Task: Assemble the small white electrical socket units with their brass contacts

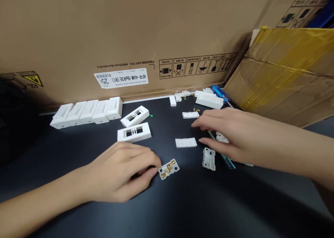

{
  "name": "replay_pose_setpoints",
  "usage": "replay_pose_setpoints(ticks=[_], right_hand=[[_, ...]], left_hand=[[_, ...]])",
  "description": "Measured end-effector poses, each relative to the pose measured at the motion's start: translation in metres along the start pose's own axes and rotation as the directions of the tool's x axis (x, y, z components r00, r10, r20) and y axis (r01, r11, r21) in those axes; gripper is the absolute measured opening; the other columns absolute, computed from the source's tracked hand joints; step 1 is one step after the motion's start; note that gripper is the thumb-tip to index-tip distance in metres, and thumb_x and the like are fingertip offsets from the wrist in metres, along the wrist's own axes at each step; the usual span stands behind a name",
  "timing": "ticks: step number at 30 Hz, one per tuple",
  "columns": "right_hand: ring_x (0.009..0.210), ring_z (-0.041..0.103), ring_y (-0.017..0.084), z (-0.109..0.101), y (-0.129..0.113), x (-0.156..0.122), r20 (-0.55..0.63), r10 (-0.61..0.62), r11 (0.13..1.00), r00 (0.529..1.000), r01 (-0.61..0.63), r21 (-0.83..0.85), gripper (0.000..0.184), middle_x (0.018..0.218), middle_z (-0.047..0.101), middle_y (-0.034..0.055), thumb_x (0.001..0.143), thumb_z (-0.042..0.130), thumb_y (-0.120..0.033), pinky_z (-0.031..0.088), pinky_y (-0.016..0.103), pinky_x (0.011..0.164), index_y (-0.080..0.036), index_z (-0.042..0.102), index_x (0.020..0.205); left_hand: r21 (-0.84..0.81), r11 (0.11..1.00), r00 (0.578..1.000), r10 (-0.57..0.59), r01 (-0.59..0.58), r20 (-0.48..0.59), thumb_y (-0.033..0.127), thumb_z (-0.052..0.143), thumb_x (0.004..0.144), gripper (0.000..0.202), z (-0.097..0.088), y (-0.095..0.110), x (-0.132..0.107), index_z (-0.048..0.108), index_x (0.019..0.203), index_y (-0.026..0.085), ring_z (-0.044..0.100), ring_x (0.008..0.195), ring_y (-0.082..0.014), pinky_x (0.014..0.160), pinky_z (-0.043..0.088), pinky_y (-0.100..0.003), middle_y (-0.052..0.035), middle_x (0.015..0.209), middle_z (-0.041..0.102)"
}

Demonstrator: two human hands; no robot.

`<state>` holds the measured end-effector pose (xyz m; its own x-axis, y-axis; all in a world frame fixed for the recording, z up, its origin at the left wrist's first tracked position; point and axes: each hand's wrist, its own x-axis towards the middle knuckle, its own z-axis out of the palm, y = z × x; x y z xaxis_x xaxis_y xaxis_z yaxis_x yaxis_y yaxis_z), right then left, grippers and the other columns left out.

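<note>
While gripping the left end of a small white base (177, 167) in the head view, holding the right hand (229, 132) out toward two o'clock, with that base taken as the dial's centre and twelve as the far side. Pinched between thumb and fingers of the left hand (127, 172), nearly closed; fitted with brass strips (169, 167), face up; impossible to tell whether resting on the dark table (167, 213) or slightly lifted. Parted at thumb and forefinger on the right, holding nothing. Find two thin white plates (186, 142) just beyond those fingertips, around one o'clock from the base. Find a teal rod (230, 163) partly hidden under the right hand, and a hollow white housing (209, 159) between two and three. See two white frames (134, 137) between ten and eleven, and a row of white blocks (88, 114) farther off at ten. Judged from this, probably at the stage of steadying the base while working among loose parts. Next, likely needing a light, narrow pinch on the right, clear of the rod, and a steady hold on the left, without disturbing the brass.
</note>
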<state>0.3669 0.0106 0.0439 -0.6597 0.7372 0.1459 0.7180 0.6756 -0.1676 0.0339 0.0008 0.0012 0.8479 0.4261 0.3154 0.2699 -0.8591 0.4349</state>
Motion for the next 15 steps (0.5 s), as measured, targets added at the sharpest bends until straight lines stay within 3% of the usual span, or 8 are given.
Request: replay_pose_setpoints(ticks=[5, 10, 15], right_hand=[[0.073, 0.067, 0.022, -0.013, 0.016, 0.0, 0.148, 0.1, 0.995, 0.984, -0.097, -0.031, 0.015, 0.087, 0.074, 0.0066, 0.101, 0.059, -0.029, 0.046, 0.037, 0.064, -0.023, 0.071, 0.094], [0.074, 0.069, 0.023, -0.01, 0.009, 0.002, 0.192, 0.107, 0.993, 0.976, -0.115, 0.033, 0.019, 0.089, 0.075, 0.005, 0.1, 0.06, -0.04, 0.046, 0.035, 0.064, -0.026, 0.072, 0.095], [0.075, 0.07, 0.022, -0.014, 0.0, 0.002, 0.257, 0.153, 0.984, 0.954, -0.171, 0.05, 0.021, 0.092, 0.077, 0.004, 0.1, 0.058, -0.042, 0.049, 0.035, 0.065, -0.027, 0.072, 0.099]], left_hand=[[-0.003, 1.0, 1.0, 0.008, -0.008, -0.007, 0.011, 0.053, 0.105, 0.015, -0.001, 0.001, 0.0, 0.065, 0.107, 0.021, 0.051, 0.063, -0.0112, 0.063, 0.042, -0.025, 0.0057, 0.077, 0.059], [0.009, 1.0, 1.0, 0.007, -0.007, -0.005, 0.012, 0.053, 0.105, 0.015, -0.001, 0.001, 0.001, 0.065, 0.106, 0.021, 0.051, 0.064, -0.0111, 0.062, 0.042, -0.025, 0.0054, 0.078, 0.061], [0.014, 1.0, 1.0, 0.01, -0.01, -0.008, 0.012, 0.053, 0.106, 0.015, 0.0, 0.0, 0.001, 0.066, 0.105, 0.02, 0.052, 0.063, -0.0109, 0.062, 0.042, -0.025, 0.0051, 0.078, 0.061]])
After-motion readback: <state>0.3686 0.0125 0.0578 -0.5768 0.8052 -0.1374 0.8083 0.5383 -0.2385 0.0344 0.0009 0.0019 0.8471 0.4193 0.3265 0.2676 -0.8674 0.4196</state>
